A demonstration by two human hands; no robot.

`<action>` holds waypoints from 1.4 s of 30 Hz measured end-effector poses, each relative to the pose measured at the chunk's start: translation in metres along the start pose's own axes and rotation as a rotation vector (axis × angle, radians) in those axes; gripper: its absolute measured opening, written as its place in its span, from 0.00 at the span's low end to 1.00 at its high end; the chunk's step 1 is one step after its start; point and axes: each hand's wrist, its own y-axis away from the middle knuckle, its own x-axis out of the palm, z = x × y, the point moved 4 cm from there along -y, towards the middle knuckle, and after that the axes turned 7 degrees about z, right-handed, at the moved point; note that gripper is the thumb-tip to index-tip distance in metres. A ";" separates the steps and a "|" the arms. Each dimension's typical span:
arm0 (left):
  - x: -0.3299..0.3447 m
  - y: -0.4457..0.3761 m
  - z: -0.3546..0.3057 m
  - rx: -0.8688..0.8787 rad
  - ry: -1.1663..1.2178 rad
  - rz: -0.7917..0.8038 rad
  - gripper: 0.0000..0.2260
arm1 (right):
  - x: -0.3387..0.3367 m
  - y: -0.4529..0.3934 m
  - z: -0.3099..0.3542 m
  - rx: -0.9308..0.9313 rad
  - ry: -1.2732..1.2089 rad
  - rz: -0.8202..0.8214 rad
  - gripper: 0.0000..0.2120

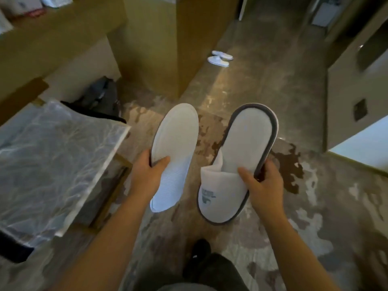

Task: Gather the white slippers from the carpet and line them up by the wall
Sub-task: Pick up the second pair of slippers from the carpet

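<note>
Plainly, in the head view we carry one white slipper in each hand, both held above the patterned carpet [294, 217] and clear of it. Our left hand [147, 171] grips the sole-up slipper [174, 152] at its left edge near the middle, thumb laid over the ribbed underside, fingers hidden beneath. Our right hand [262, 185] grips the upright slipper [237, 164] at its right rim, thumb pressed on the cloth strap beside the printed logo, fingers curled under the grey-trimmed edge. Both slippers point away from us, side by side and apart.

We judge them very light, soft and thin; a pinch at the edge suffices, though the sole will likely flop if held by one end. They should not slip or break.

Farther off, a second pair [220, 58] lies on the floor close beside the wooden wall panel [184, 49], well apart from our hands.
</note>
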 end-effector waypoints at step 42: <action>0.652 -0.871 -0.414 0.027 0.046 0.126 0.07 | -0.335 -1.119 -0.069 0.027 0.010 -0.085 0.08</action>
